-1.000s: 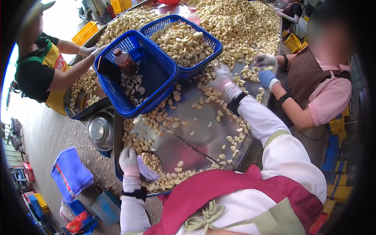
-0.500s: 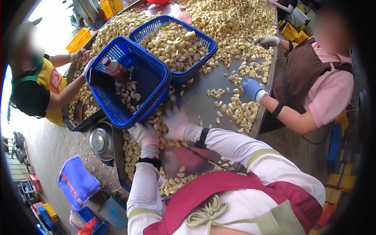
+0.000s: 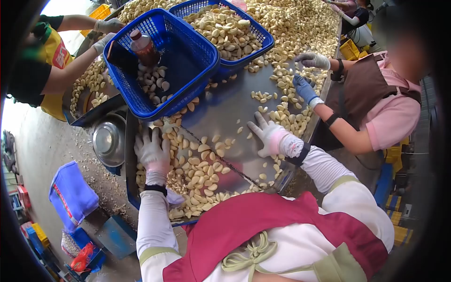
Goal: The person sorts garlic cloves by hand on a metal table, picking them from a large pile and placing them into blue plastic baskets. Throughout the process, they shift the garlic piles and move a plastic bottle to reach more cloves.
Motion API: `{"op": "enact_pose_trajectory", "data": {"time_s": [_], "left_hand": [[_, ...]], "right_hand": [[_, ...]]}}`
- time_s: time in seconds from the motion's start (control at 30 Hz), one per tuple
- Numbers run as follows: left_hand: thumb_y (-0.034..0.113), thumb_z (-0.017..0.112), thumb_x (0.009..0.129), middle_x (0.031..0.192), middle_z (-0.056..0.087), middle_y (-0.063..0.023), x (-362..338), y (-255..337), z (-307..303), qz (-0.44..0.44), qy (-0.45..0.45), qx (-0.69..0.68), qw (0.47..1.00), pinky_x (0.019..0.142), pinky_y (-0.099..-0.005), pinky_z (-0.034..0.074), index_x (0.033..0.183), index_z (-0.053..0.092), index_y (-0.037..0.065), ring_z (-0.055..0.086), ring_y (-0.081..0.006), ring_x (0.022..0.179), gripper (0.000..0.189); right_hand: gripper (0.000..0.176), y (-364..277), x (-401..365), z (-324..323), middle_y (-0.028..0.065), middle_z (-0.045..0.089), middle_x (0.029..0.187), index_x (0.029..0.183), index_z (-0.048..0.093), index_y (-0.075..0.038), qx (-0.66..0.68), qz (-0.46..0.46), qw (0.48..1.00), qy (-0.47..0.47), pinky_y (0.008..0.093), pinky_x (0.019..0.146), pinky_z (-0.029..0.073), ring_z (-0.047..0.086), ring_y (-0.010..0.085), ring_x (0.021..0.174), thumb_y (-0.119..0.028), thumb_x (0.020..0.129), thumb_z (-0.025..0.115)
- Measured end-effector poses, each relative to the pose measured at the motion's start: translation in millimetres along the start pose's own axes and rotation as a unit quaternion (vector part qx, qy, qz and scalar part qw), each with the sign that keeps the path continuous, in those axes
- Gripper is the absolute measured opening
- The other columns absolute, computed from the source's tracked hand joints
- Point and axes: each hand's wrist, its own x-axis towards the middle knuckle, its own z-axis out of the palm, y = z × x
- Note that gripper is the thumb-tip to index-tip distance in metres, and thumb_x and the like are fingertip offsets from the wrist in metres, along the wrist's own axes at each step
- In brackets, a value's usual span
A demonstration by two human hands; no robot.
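Note:
My left hand (image 3: 152,152), in a white glove, lies flat with fingers spread on a heap of peeled garlic cloves (image 3: 195,169) at the near left of the steel table (image 3: 225,113). In the same kind of glove, my right hand (image 3: 268,134) rests open on the bare steel beside a smaller patch of cloves (image 3: 286,120). Neither hand holds anything. A blue basket (image 3: 162,61) stands just beyond my left hand; a brown bottle (image 3: 143,47) and a few cloves lie in it.
A second blue basket (image 3: 230,28) full of cloves stands behind the first. A big pile of cloves (image 3: 300,23) covers the far table. One person's gloved hands (image 3: 307,75) work at the right, another person's arm (image 3: 70,70) at the left. A steel bowl (image 3: 108,141) sits below the table's left edge.
My right hand reached far across the table, swept back toward me, and now lies flat at the right. My left hand moved up onto the cloves. More cloves are gathered near me.

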Motion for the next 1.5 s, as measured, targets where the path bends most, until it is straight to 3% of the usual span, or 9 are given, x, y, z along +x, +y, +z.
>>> {"op": "enact_pose_trajectory", "data": {"time_s": [0.17,0.23,0.37,0.47,0.93,1.0,1.03,1.23,1.5], "left_hand": [[0.038,0.062,0.091,0.146,0.053,-0.014,0,4,9,-0.036,0.047,0.005,0.998,0.113,-0.0553,0.035,0.132,0.064,0.013,0.043,-0.0423,0.138,0.049],[0.038,0.062,0.091,0.146,0.054,-0.0138,0,4,10,-0.034,0.057,0.008,0.998,0.113,-0.0549,0.035,0.131,0.065,0.013,0.043,-0.0417,0.137,0.048],[0.038,0.062,0.091,0.144,0.055,-0.0127,0,4,11,-0.04,0.053,0.0,0.998,0.112,-0.0543,0.035,0.131,0.065,0.015,0.045,-0.0404,0.136,0.046],[0.038,0.061,0.092,0.143,0.057,-0.0121,-2,4,12,-0.035,0.062,0.009,0.997,0.111,-0.0541,0.036,0.132,0.064,0.016,0.046,-0.0398,0.135,0.047],[0.037,0.06,0.091,0.14,0.059,-0.0112,0,4,19,-0.025,0.078,0.035,0.996,0.108,-0.0535,0.04,0.133,0.064,0.016,0.048,-0.0401,0.133,0.046],[0.036,0.06,0.092,0.139,0.06,-0.0112,-1,4,17,-0.023,0.078,0.026,0.996,0.107,-0.0532,0.04,0.131,0.065,0.016,0.048,-0.0398,0.134,0.045],[0.036,0.06,0.092,0.139,0.06,-0.0112,-1,3,17,-0.021,0.08,0.025,0.996,0.107,-0.0532,0.04,0.131,0.065,0.016,0.048,-0.0398,0.134,0.045],[0.035,0.06,0.092,0.139,0.06,-0.0109,-2,1,23,-0.003,0.115,0.046,0.992,0.106,-0.0533,0.041,0.13,0.065,0.014,0.049,-0.0398,0.132,0.044],[0.036,0.06,0.093,0.136,0.061,-0.0121,-1,6,17,-0.033,0.085,0.03,0.995,0.107,-0.0529,0.04,0.13,0.066,0.014,0.05,-0.0395,0.131,0.044]], "right_hand": [[0.122,-2,4,-13,0.031,0.001,0.167,0.165,0.015,-0.017,0.012,0.005,1.0,0.002,0.0442,0.108,0.049,0.055,0.0422,0.131,-0.039,0.064,0.081],[0.131,-5,4,-26,0.0309,-0.003,0.167,0.165,0.012,-0.02,0.074,0.019,0.996,-0.055,0.0431,0.103,0.054,0.06,0.0401,0.127,-0.033,0.058,0.085],[0.137,-9,9,-34,0.0331,-0.01,0.166,0.166,0.005,-0.021,0.107,0.018,0.991,-0.075,0.0442,0.098,0.056,0.06,0.0429,0.126,-0.029,0.057,0.088],[0.149,-9,18,-34,0.0256,-0.015,0.168,0.165,-0.001,-0.027,0.113,0.051,0.988,-0.095,0.0409,0.102,0.056,0.054,0.0391,0.135,-0.023,0.053,0.097],[0.157,-5,24,-20,0.0239,-0.017,0.168,0.165,-0.003,-0.03,0.099,0.045,0.994,-0.032,0.0424,0.111,0.049,0.043,0.0407,0.144,-0.025,0.045,0.099],[0.161,-6,23,-22,0.0247,-0.001,0.169,0.164,-0.007,-0.03,0.101,0.051,0.992,-0.045,0.0433,0.111,0.048,0.042,0.0415,0.144,-0.026,0.045,0.1],[0.161,-2,31,-11,0.0247,-0.001,0.169,0.164,-0.007,-0.03,0.102,0.053,0.992,-0.043,0.0433,0.111,0.048,0.042,0.0415,0.144,-0.026,0.045,0.1],[0.159,-28,49,-45,0.024,-0.001,0.17,0.165,-0.005,-0.03,0.152,-0.098,0.983,-0.034,0.0427,0.113,0.045,0.04,0.0408,0.146,-0.026,0.045,0.1],[0.158,-50,75,-39,0.023,-0.001,0.17,0.165,-0.002,-0.029,0.078,-0.07,0.994,-0.014,0.0421,0.116,0.042,0.038,0.0399,0.147,-0.026,0.044,0.099]]}}
